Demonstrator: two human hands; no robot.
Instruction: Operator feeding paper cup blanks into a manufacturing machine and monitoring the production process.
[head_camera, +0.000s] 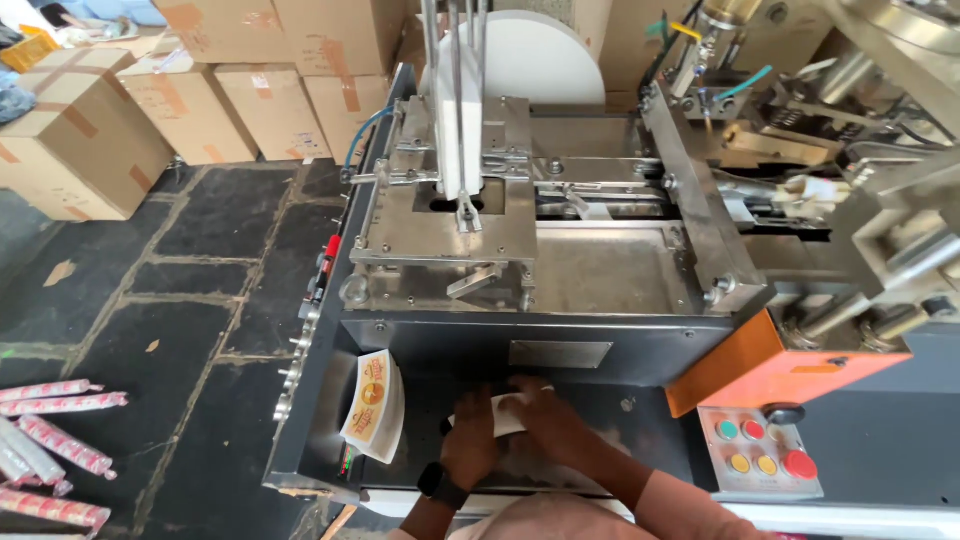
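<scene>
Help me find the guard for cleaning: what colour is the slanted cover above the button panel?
Orange cover, best seen in the head view.
</scene>
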